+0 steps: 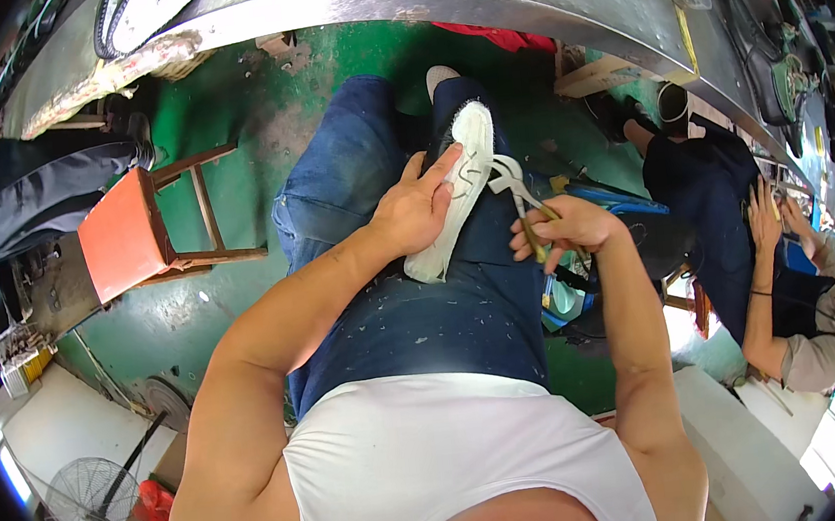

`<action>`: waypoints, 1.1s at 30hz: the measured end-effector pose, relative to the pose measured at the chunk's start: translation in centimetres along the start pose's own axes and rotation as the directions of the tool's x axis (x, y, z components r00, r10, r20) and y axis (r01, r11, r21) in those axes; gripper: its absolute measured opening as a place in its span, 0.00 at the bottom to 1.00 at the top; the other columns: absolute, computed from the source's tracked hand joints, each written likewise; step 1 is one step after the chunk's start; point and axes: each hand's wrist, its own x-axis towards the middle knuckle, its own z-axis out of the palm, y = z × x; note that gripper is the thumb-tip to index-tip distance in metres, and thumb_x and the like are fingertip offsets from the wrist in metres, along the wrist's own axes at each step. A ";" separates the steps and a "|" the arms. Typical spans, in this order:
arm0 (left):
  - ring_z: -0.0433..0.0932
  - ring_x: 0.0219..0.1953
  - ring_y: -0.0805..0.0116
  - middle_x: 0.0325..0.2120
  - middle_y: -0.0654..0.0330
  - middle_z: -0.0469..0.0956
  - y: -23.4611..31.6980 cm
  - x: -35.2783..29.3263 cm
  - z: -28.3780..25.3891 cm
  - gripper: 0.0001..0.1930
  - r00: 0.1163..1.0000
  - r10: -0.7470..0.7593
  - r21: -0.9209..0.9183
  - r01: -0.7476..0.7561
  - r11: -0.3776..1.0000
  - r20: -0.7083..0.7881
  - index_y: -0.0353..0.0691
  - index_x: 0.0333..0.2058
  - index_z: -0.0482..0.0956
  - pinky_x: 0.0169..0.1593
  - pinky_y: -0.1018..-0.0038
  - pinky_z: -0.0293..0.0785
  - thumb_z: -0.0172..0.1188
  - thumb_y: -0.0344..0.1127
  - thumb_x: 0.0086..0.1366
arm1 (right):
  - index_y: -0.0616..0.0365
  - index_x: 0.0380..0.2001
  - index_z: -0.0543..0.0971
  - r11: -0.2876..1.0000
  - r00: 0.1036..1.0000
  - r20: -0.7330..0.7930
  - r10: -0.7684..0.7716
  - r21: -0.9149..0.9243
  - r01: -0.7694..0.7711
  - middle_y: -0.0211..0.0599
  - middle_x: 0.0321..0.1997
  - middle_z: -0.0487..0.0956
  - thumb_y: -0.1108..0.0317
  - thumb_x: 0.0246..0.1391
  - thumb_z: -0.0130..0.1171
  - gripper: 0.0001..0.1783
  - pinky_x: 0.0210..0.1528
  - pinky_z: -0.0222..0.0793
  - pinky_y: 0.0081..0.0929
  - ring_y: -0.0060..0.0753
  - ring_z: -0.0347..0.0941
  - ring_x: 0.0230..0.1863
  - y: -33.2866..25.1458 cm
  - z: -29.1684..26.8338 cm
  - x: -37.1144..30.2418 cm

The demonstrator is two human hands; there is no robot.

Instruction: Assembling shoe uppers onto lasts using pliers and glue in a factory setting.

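A white shoe (456, 201), seemingly unfinished, lies across my thigh with its pale underside turned up; rough edges and dark wavy lines show on it. My left hand (417, 203) grips it near the middle, thumb and fingers pressed on its surface. In my right hand (570, 225) is a pair of lasting pincers (521, 190) with a curved metal head and brass-coloured handles. The pincers' jaws are right beside the shoe's right edge; whether they touch it I cannot tell.
A metal workbench (392, 0) runs across the front, with a shoe (147, 13) on it at the left. An orange-seated stool (124, 234) stands to my left. At the right a co-worker (773, 297) sits close by. A fan (93, 493) is at the lower left.
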 end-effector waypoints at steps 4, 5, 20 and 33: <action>0.74 0.54 0.31 0.65 0.27 0.55 1.0 -0.3 -0.5 0.29 0.999 -0.023 0.011 0.023 1.000 0.048 0.63 0.71 0.53 0.60 0.53 0.72 0.43 0.43 0.74 | 0.69 0.51 0.73 0.881 0.897 -0.325 -0.298 -0.455 0.128 0.41 0.35 0.83 0.56 0.69 0.50 0.23 0.27 0.76 0.25 0.32 0.81 0.34 -4.8 3.7 0.0; 0.75 0.53 0.31 0.65 0.26 0.55 1.3 -0.2 -0.5 0.28 0.998 -0.010 0.014 0.010 1.000 0.060 0.63 0.71 0.53 0.59 0.53 0.73 0.43 0.43 0.74 | 0.66 0.43 0.75 0.729 0.771 -0.333 -0.543 -0.642 0.236 0.36 0.28 0.81 0.52 0.72 0.43 0.24 0.28 0.71 0.27 0.28 0.77 0.27 -4.4 4.3 1.6; 0.61 0.67 0.38 0.71 0.34 0.46 0.5 -1.3 1.6 0.41 0.990 -0.131 -0.085 0.126 0.988 -0.052 0.35 0.72 0.36 0.67 0.60 0.63 0.51 0.43 0.72 | 0.66 0.33 0.74 0.611 0.779 -0.288 -0.556 -0.777 0.149 0.47 0.26 0.79 0.53 0.70 0.45 0.24 0.36 0.72 0.39 0.45 0.79 0.29 -2.7 7.1 3.5; 0.37 0.76 0.59 0.75 0.44 0.31 -2.5 -5.1 -0.1 0.54 0.946 0.002 -0.470 0.159 0.868 0.325 0.45 0.72 0.21 0.75 0.69 0.36 0.59 0.33 0.67 | 0.65 0.35 0.74 0.462 0.828 -0.305 -0.470 -0.885 -0.064 0.59 0.31 0.79 0.51 0.68 0.48 0.23 0.41 0.70 0.54 0.66 0.76 0.36 -1.4 10.0 1.9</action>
